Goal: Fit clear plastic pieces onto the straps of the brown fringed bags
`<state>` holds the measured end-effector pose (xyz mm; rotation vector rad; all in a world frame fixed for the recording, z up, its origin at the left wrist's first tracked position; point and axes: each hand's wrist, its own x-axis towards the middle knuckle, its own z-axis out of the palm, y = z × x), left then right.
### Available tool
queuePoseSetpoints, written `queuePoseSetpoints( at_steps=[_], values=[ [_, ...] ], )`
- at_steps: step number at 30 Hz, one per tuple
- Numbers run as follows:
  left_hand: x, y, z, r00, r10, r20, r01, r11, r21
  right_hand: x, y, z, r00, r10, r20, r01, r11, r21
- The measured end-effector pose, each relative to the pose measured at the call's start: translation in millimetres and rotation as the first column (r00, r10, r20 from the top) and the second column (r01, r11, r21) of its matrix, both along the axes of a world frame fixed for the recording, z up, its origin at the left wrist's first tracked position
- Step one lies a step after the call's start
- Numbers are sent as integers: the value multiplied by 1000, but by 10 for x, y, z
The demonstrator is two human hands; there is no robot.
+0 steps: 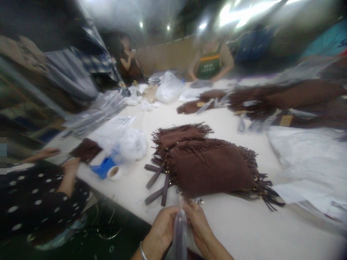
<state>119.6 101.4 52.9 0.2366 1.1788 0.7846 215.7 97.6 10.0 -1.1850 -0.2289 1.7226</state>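
Note:
Near the table's front edge, my left hand (163,226) and my right hand (200,221) are closed on the top of a narrow clear plastic bag (179,233). A long dark strip shows inside the bag, which hangs down between my wrists. Just beyond my fingers lies a stack of brown fringed pouches (214,169), their short wrist straps (155,177) sticking out to the left. Small metal clasps (200,201) show by my right fingertips. What my fingertips pinch at the bag's mouth is too small to make out.
At left, a co-worker in a polka-dot top (32,195) handles a brown piece (86,150). A blue tape dispenser (103,168) and tape roll (114,172) lie nearby. White plastic sheets (311,162) cover the right side. More fringed pouches (300,95) are piled behind. Another person (208,63) stands opposite.

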Motion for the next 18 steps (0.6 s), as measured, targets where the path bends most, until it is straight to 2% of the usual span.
queuePoseSetpoints(
  at_steps=[3, 6, 9, 12, 15, 18],
  values=[
    [1, -22, -86, 991, 4, -134, 19, 984, 175, -19, -19, -9, 1000, -26, 15, 26, 1000, 1],
    [-37, -68, -143, 981, 20, -193, 24, 974, 225, -30, -30, -29, 999, -43, 29, 43, 999, 5],
    [-83, -108, -111, 967, -11, -253, 80, 961, 264, -32, -31, -41, 998, -56, 38, 56, 998, 6],
    [-114, -103, -38, 948, -108, -298, 200, 933, 300, -33, -26, -34, 996, -77, 45, 76, 997, 13],
    [-126, -46, -35, 879, -168, -447, 340, 878, 338, -39, -21, -17, 994, -96, 58, 95, 995, 17],
    [-128, 30, -116, 810, -143, -568, 387, 858, 336, -39, -18, -9, 992, -104, 69, 103, 995, 15]
  ],
)
